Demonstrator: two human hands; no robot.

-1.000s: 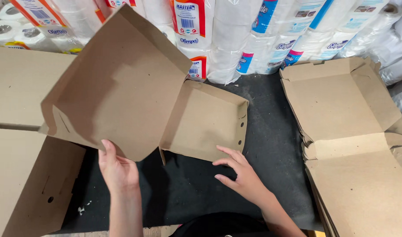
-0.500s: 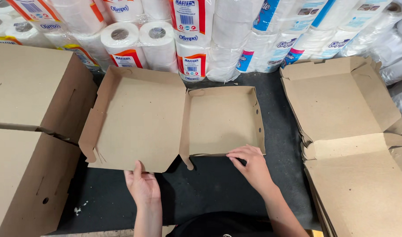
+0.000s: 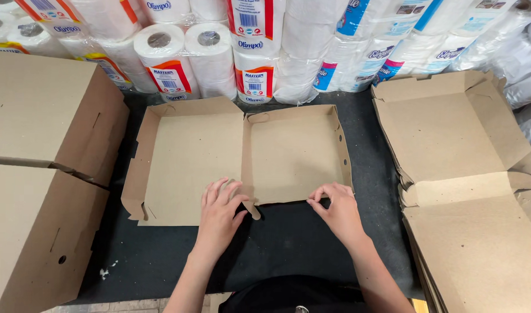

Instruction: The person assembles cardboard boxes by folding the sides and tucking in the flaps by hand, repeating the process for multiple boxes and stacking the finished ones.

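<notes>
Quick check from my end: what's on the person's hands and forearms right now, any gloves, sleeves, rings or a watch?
The left hand and the right hand are both bare, with no gloves. No rings, watch or wristband show. Both forearms are uncovered to the picture's lower edge, with no sleeves in view. Nails look short and unpainted.

Work surface: dark black mat [image 3: 312,243], slightly scuffed, few white specks near front-left edge.
Back: wall of wrapped paper rolls [image 3: 265,52], white w/ red, orange & blue labels, stacked tight across full width.
Left: 2 closed brown cardboard boxes [image 3: 39,174], one behind the other, touching mat edge.
Right: pile of flat unfolded cardboard blanks [image 3: 462,174], overlapping, flaps up.
Light: even, soft, no hard shadows.
</notes>
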